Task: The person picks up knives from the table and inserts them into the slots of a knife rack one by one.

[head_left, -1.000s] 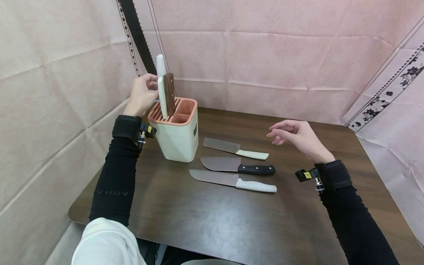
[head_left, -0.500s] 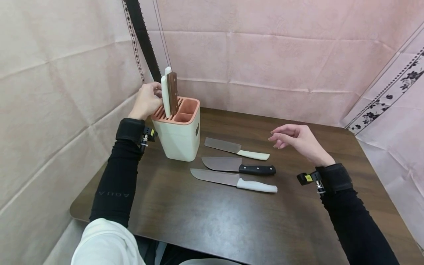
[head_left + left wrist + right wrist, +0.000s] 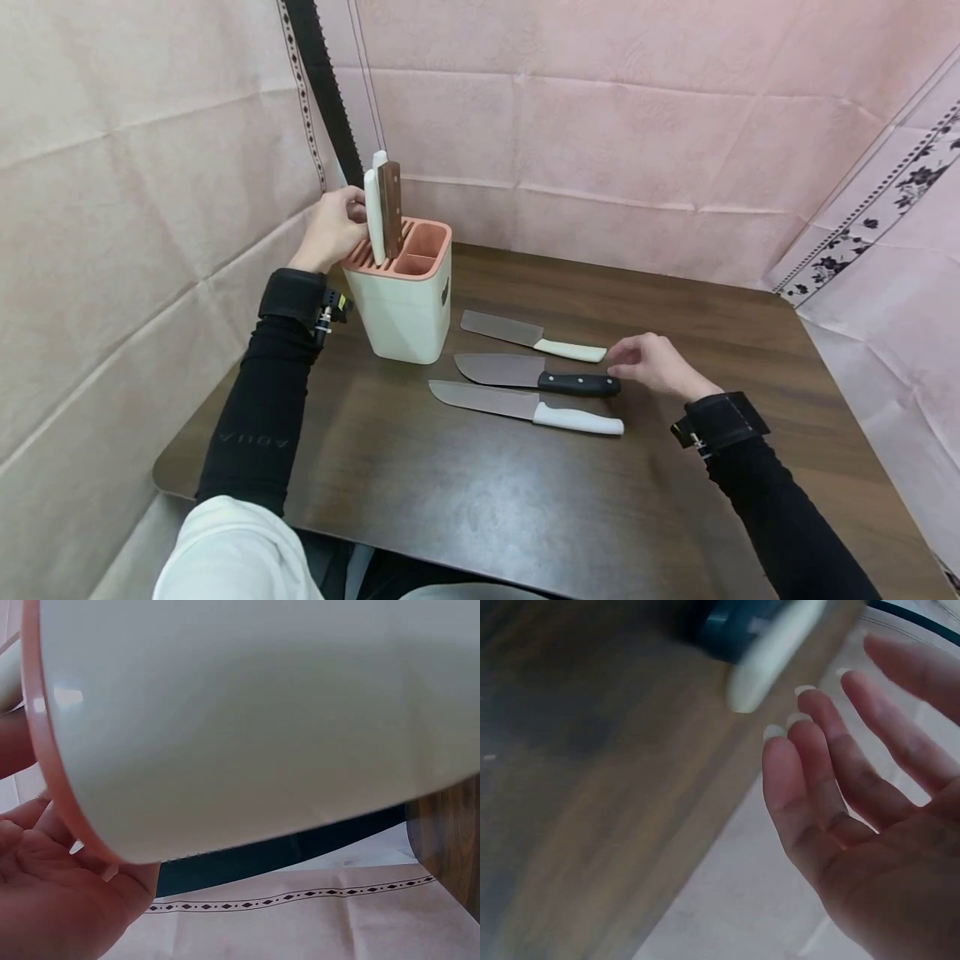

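At the knife block (image 3: 401,321), my left hand (image 3: 330,233) has curled fingers round the rear white-handled knife (image 3: 380,157); the contact is partly hidden by the front cream-handled knife (image 3: 372,212). A brown-handled knife (image 3: 391,208) stands in a slot beside them. In the left wrist view, my left hand (image 3: 60,892) lies close against the block's orange rim (image 3: 52,750). My right hand (image 3: 652,365), fingers loosely bent and holding nothing, is just right of the black-handled knife (image 3: 577,383) and the cream-handled cleaver (image 3: 570,349). The right wrist view shows those fingers apart from a pale handle (image 3: 769,664).
Nearest the person lies another white-handled knife (image 3: 577,419) on the brown table (image 3: 480,500). All three lying knives have blades pointing left, towards the block. Pale cloth walls (image 3: 600,150) rise behind and left of the table.
The rear white-handled knife has sunk lower into the block, my left hand moving down with it. My right hand has moved down and left, towards the lying knives' handles.
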`<state>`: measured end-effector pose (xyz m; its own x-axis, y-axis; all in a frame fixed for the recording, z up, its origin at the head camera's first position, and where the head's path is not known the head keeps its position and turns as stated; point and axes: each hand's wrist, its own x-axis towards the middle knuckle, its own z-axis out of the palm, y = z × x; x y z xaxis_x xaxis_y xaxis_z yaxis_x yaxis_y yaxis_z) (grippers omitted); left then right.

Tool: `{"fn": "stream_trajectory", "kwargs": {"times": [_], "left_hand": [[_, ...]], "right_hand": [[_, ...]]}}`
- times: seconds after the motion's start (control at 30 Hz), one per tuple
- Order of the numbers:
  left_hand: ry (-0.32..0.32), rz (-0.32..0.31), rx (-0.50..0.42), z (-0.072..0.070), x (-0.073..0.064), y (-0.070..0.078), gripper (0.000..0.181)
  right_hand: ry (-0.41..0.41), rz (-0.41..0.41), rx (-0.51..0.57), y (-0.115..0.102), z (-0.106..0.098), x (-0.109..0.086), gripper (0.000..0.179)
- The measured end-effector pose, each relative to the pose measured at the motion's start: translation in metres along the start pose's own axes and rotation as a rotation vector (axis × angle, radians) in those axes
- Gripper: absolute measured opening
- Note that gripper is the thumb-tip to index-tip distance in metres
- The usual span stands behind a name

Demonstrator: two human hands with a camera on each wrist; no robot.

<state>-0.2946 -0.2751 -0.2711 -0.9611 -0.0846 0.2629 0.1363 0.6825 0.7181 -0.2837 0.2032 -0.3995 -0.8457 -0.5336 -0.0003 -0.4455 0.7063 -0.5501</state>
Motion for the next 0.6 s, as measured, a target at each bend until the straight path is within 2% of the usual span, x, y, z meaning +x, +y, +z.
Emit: {"fn": "stream_trajectory", "kwargs": {"times": [0.17, 0.27, 0.37, 0.47, 0.6], "left_hand": [[0.035, -0.004, -0.046, -0.009, -0.015, 0.002, 0.034], [0.095, -0.005, -0.050, -0.015, -0.025, 0.005, 0.037], [0.154, 0.015, -0.041, -0.019, -0.031, 0.012, 0.037], [0.186, 0.049, -0.040, -0.021, -0.035, 0.019, 0.035], [0.198, 0.068, -0.039, -0.023, -0.040, 0.026, 0.033]], "right_hand": [[-0.064, 0.020, -0.041, 0.008, 0.018, 0.003, 0.034], [-0.074, 0.022, -0.053, 0.013, 0.026, 0.004, 0.037], [-0.060, 0.013, -0.062, 0.016, 0.032, 0.003, 0.033], [-0.057, 0.002, -0.054, 0.019, 0.033, 0.002, 0.028], [-0.098, -0.014, -0.004, 0.020, 0.024, -0.001, 0.028]]}}
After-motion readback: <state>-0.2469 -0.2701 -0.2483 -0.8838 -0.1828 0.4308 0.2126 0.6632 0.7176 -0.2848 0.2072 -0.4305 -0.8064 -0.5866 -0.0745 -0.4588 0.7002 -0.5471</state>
